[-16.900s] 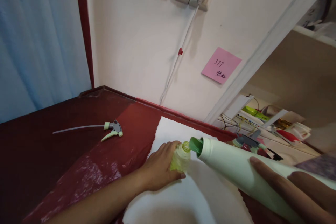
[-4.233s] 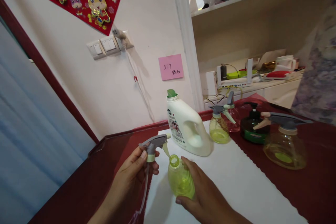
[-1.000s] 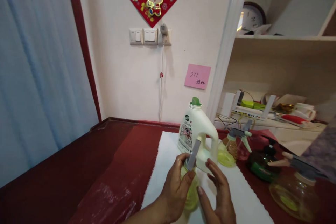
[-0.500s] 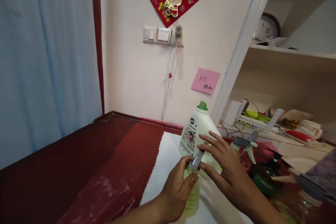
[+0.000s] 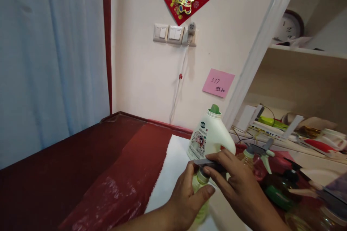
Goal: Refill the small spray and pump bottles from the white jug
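My left hand [image 5: 187,196] is wrapped round the neck of a clear spray bottle [image 5: 198,183] of pale yellow-green liquid. The grey spray head [image 5: 204,163] on top lies roughly sideways across the bottle's neck. My right hand [image 5: 234,178] has its thumb and fingers closed on the right part of that spray head; the fingers cover some of it. Just behind my hands stands a pale green detergent jug [image 5: 215,130] with a darker green piece in its open mouth. A white sheet [image 5: 165,178] lies beneath the bottle.
More spray bottles [image 5: 248,157] and a dark pump bottle [image 5: 282,189] crowd the right side. Behind them a shelf [image 5: 309,52] holds a clock and clutter. Dark red plastic [image 5: 108,195] covers the table's left part; a blue curtain [image 5: 54,61] hangs at left.
My right fingers have closed from a spread pose onto the spray head. The spray head has turned from pointing upright-right to lying more sideways. The view has shifted slightly.
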Demonstrator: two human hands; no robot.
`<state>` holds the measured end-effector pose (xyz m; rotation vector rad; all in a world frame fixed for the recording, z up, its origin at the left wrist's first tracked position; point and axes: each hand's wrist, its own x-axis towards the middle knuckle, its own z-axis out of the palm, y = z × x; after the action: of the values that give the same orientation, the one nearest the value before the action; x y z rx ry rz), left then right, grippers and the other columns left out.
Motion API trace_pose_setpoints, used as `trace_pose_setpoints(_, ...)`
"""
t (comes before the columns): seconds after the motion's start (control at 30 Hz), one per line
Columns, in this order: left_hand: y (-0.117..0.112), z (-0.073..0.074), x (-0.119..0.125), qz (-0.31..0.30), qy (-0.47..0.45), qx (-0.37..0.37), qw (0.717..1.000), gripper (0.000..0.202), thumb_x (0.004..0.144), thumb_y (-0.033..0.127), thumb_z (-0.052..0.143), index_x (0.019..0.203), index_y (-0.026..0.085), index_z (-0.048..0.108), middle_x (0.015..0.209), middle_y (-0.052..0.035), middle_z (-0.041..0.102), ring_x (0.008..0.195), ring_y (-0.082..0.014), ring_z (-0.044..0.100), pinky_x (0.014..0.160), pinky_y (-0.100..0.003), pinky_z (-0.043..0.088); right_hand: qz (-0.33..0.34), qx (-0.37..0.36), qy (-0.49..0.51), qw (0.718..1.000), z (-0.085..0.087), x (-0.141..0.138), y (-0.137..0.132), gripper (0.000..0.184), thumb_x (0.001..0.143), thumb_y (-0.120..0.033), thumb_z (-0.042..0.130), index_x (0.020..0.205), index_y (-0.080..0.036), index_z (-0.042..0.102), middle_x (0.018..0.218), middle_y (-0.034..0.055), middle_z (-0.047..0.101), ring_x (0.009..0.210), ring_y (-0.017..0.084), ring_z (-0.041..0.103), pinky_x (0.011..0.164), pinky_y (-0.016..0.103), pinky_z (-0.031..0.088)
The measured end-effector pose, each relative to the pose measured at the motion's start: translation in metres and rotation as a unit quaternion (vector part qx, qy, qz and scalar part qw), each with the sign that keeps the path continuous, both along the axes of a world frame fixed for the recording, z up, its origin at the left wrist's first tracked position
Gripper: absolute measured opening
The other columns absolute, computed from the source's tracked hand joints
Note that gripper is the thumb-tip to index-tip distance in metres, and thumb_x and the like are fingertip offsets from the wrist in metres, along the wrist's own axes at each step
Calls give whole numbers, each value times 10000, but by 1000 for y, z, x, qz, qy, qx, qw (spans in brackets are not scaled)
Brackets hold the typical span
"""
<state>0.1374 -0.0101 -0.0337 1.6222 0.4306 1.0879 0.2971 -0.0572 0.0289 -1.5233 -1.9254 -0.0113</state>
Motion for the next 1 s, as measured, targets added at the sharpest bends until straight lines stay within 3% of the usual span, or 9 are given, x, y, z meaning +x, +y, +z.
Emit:
trace_pose_setpoints(0.1,1,4,3,-14,-37,-27,999,380,839,251,739,1164,200,549,1167,-46,674,1093,-233,602,969,-351,449,-37,7,-53,998,-5,-2,0,198,974,-474,501,981,-303,601,895,14,608,771,212,647,662,352,508)
trace_pose_setpoints(0.27,0,10,4,-12,-43,-38,998,220,885,267,682,1056,183,572,1054,-39,681,975,-214,603,882,-326,464,-90,43,-93,991,-4,-8,-5,245,961,-519,481,975,-314,616,890,20,648,695,224,669,587,355,540)
trace_pose_setpoints(0.47,0,6,2,-15,-21,-20,999,214,893,264,662,1084,186,605,1062,-39,696,980,-221,603,885,-333,452,-12,45,45,998,16,0,-14,325,947,-490,545,1178,-286,646,1022,43,732,899,207,724,718,283,602)
trace_pose_setpoints(0.6,3,3,2,-7,-16,-15,1000,243,888,245,652,1119,189,604,1098,-47,697,1014,-230,603,925,-353,446,-7,39,74,997,17,14,-18,337,944,-472,560,1207,-291,667,1134,52,728,970,224,721,763,282,615)
trace_pose_setpoints(0.73,4,2,2,-2,-5,-7,1000,240,899,286,634,1111,182,597,1079,-55,690,1003,-238,604,918,-361,449,12,44,76,996,22,17,-22,302,943,-469,561,1154,-317,715,1160,46,728,1009,242,709,830,312,611)
trace_pose_setpoints(0.9,2,0,2,0,2,-8,1000,269,912,343,617,1117,171,584,1076,-66,686,994,-242,611,907,-361,451,107,16,83,991,36,15,-28,298,973,-485,491,1015,-391,771,1067,32,755,978,236,726,785,313,628)
trace_pose_setpoints(1.0,2,0,2,1,3,-8,1000,264,915,342,611,1111,168,584,1084,-74,684,1011,-249,612,913,-365,450,97,-3,68,993,34,23,-29,293,975,-456,491,1010,-396,775,1160,39,733,1081,253,698,846,344,619)
